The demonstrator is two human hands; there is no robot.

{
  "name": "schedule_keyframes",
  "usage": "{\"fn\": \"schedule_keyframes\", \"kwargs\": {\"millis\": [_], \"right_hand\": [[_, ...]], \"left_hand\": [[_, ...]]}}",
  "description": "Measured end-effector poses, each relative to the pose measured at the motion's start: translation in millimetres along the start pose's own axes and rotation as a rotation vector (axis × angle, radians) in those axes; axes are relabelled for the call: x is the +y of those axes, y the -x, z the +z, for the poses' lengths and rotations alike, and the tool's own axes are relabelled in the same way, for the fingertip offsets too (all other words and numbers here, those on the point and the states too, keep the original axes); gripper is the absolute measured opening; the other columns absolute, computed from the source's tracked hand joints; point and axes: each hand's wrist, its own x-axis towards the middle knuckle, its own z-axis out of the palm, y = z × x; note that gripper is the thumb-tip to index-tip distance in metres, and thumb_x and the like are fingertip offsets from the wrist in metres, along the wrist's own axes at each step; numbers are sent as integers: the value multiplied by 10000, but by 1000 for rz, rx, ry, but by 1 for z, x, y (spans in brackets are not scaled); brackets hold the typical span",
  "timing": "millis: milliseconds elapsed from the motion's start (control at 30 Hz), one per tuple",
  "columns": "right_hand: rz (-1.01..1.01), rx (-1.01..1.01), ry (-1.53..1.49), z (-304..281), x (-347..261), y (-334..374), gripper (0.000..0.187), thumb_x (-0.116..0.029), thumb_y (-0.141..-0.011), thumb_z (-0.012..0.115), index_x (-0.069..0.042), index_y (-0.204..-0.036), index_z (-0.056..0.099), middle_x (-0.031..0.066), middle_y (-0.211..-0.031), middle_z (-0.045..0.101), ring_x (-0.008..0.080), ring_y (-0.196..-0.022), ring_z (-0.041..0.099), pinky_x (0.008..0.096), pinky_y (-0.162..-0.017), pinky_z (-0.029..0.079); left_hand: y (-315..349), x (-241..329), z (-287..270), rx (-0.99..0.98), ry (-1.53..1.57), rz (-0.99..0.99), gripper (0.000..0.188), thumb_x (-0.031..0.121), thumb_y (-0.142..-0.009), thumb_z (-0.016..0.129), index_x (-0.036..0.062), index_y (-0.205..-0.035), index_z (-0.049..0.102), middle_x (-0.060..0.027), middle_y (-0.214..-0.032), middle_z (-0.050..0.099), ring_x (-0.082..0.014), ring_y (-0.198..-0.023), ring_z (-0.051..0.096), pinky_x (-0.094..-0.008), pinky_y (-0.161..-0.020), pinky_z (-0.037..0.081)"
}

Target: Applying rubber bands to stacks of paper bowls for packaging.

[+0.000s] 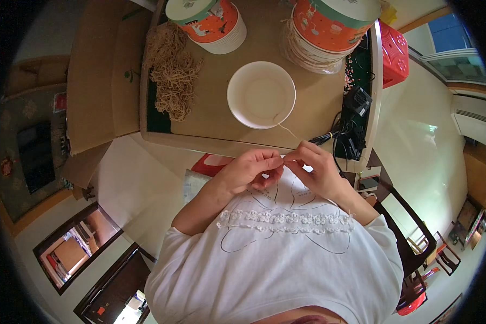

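Observation:
Just in front of the table's near edge, my left hand (pixel 258 168) and my right hand (pixel 317 168) meet with their fingertips pinched together. A thin pale string (pixel 287 129) runs from the rim of a white paper bowl (pixel 260 69) down to my right hand's fingers. Both hands seem to pinch this string, though the part between the fingertips is too small to make out. The bowl stands on the brown tabletop, apart from my hands; its inside faces up. A tangled heap of tan twine (pixel 174 81) lies to its left.
Stacked orange-and-green paper tubs stand at the back left (pixel 213 29) and back right (pixel 329 29). Black cables and an adapter (pixel 357 101) lie along the right edge. A big cardboard box (pixel 94 81) is at the left, a red stool (pixel 393 54) beyond the right side.

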Motion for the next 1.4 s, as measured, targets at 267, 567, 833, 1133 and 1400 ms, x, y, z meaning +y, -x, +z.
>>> {"fn": "schedule_keyframes", "kwargs": {"millis": [267, 567, 833, 1133, 1400], "right_hand": [[96, -11, -100, 0, -2, -1, 122, 19, -787, 624, -29, -900, 619, 85, -799, 569, 202, -692, 588, 287, -586, 479], [121, -22, -27, 1, 2, -1, 95, 0, -780, 638, -36, -865, 617, 71, -771, 568, 190, -642, 572, 282, -550, 460], [166, 21, -82, -39, -7, 5, 98, 2, -751, 661, -17, -834, 611, 41, -730, 552, 112, -602, 505, 221, -516, 401], [-414, 566, -725, -76, -39, 37, 304, -153, -703, 760, -38, -540, 531, 55, -478, 449, 159, -394, 406, 259, -354, 289], [-45, 182, -281, 16, 65, -43, 63, -23, -797, 646, -20, -850, 613, 102, -1134, 527, 192, -1008, 540, 303, -831, 461]], "left_hand": [[-3, -2, 5, 155, -290, 104, 115, 121, -886, 582, 60, -796, 543, 27, -731, 534, -28, -572, 433, -183, -449, 302], [-10, -13, 6, 434, -826, 523, 163, 44, -773, 684, 23, -747, 524, 5, -704, 525, -74, -630, 491, -232, -543, 399], [-30, 10, -31, 824, -2007, 888, 178, -4, -729, 627, 44, -900, 620, -119, -903, 593, -252, -937, 576, -382, -937, 414], [-24, 44, -65, 840, -1239, 811, 140, 27, -765, 636, 13, -904, 618, -91, -835, 639, -214, -786, 628, -350, -790, 510], [-24, 35, -55, 694, -731, 678, 256, 1, -811, 604, -10, -1067, 606, -13, -868, 641, -67, -783, 578, -230, -721, 477]]}}
